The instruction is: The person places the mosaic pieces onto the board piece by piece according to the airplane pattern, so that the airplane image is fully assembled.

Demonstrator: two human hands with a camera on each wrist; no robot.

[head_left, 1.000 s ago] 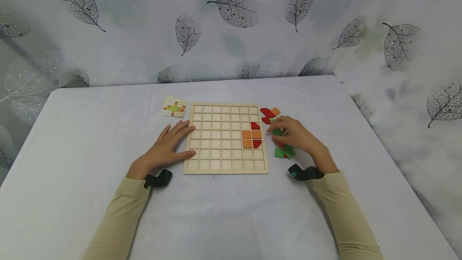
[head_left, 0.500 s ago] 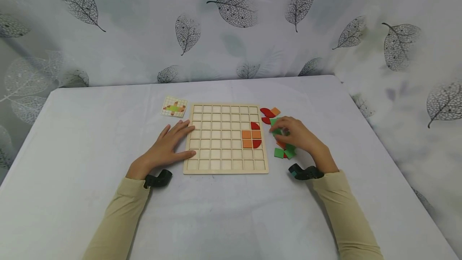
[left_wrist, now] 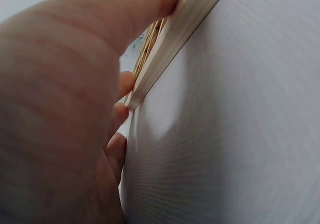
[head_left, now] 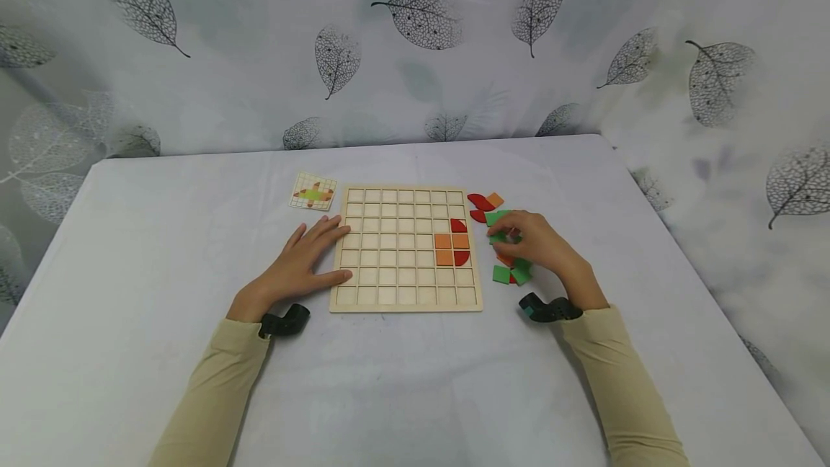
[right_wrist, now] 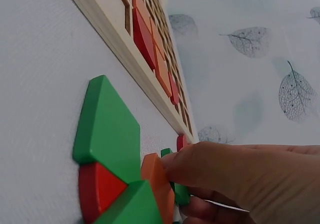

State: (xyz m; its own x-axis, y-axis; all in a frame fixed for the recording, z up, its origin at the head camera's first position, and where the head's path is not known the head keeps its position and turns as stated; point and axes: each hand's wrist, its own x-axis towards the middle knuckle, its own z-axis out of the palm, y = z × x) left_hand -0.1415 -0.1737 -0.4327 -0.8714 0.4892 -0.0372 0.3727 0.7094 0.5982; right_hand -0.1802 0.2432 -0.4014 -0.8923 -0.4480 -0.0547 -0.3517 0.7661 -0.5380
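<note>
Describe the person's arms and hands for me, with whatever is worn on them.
The left hand and right hand are bare, without gloves. The left sleeve and right sleeve are long, plain and tan. A dark, curved device sits at each wrist: the left device and the right device, which shows a small teal patch.

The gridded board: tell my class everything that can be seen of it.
The gridded board looks like pale wood: a roughly square frame with raised strips making cells. It lies flat on the white tabletop. Three orange squares and two red rounded pieces sit in cells near its right edge. The left hand rests on its left edge; loose pieces lie along its right side.
</note>
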